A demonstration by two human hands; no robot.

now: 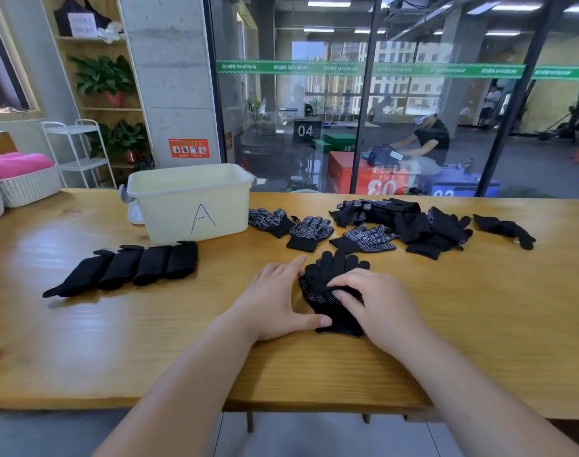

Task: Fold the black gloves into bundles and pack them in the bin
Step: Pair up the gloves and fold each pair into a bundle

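A person's two hands work a stacked pair (327,275) of black gloves at the middle of a long wooden table (479,324), well in from its near edge. The left hand (275,301) lies flat with straight fingers against the pair's left side, thumb stretched along the cuff end and gripping nothing. The right hand (377,301) rests on top, its fingers (339,295) curled into a fold of the upper glove. The lower glove's dotted face shows at the left of the stack.

Four folded bundles (153,265) lie touching side by side in one row to the left, with bare wood between them and the hands. Just behind the row stands one pale bin (169,212) marked "A", set near the table's far edge; what is inside it cannot be seen.

Beyond the hands and right of the bin, three loose gloves (309,230) lie singly, dotted palms up. Beside them is a heap (413,225) of overlapping gloves too tangled to count. One more glove (505,229) lies alone further right, apart from the heap.

Wide stretches of wood lie in front of the bundles and to the right of the hands. Two white baskets (27,189) sit at the far left end. A glass wall (314,127) runs behind the far edge.
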